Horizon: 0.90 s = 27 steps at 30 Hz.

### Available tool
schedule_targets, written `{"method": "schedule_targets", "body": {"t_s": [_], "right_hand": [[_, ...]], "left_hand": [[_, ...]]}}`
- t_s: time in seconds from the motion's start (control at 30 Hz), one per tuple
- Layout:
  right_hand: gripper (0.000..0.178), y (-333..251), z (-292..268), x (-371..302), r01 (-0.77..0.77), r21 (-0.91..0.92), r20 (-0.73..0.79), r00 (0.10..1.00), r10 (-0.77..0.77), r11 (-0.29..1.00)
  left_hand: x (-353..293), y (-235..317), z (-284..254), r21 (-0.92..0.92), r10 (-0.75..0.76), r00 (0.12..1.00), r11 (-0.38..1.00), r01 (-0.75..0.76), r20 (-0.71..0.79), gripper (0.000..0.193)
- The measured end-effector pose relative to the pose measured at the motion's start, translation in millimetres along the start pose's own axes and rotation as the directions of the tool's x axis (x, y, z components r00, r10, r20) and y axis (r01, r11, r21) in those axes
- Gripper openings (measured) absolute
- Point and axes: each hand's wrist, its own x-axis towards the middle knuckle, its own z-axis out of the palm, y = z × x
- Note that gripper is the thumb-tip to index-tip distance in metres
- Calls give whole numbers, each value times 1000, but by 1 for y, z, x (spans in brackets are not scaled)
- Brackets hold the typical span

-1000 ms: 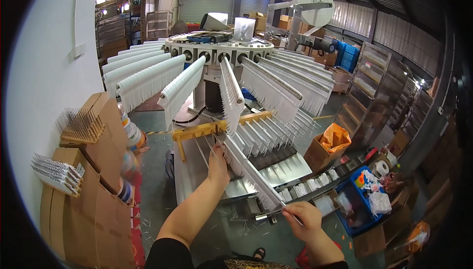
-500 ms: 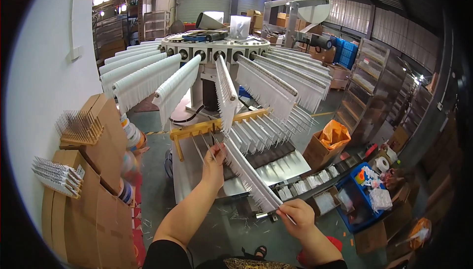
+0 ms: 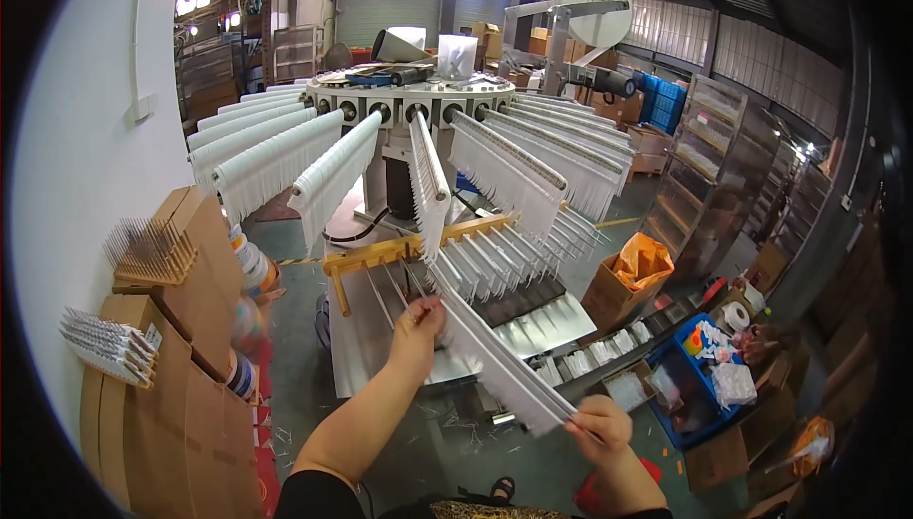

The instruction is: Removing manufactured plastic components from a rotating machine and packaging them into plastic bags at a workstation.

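Note:
A long thin rod hung with a row of white strips (image 3: 495, 353) slants from the wooden rack down toward me on the right. My right hand (image 3: 601, 424) pinches its near end. At the far part, my left hand (image 3: 417, 324) has its fingers closed against the rod's edge; exactly what the fingertips grip is partly hidden. Just beyond lies a yellowish wooden bar (image 3: 409, 245) with bare metal rods on its left and strip-covered rods (image 3: 504, 258) on its right. Above it, a strip-covered arm (image 3: 431, 182) of the round machine points toward me.
The round machine (image 3: 409, 96) spreads many strip-hung arms around it. Cartons (image 3: 171, 405) with two pin racks (image 3: 147, 251) stand at left. To the right are a carton with an orange bag (image 3: 642, 260), a blue crate (image 3: 680, 433) and a wheeled shelf rack (image 3: 699, 177).
My right hand has moved right and slightly down, taking the rod's near end with it. The left hand has shifted a little down and right along the rod.

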Motion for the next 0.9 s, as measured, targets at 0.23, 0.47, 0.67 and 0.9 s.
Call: {"method": "schedule_targets", "body": {"t_s": [0.23,0.47,0.67,0.9], "right_hand": [[20,-9,-63,-53,-241,511,-233,885,403,825],[19,-4,-85,-36,-243,705,-266,780,567,666],[20,6,-80,-33,-352,812,-206,575,792,466],[20,10,-108,-42,-357,839,-217,471,855,410]], "left_hand": [[-42,46,37,282,159,936,926,-252,313,18],[-45,63,50,366,407,663,597,-714,628,15],[-48,42,53,450,449,787,651,-612,423,19],[-59,20,78,283,149,814,890,-358,562,58]]}}
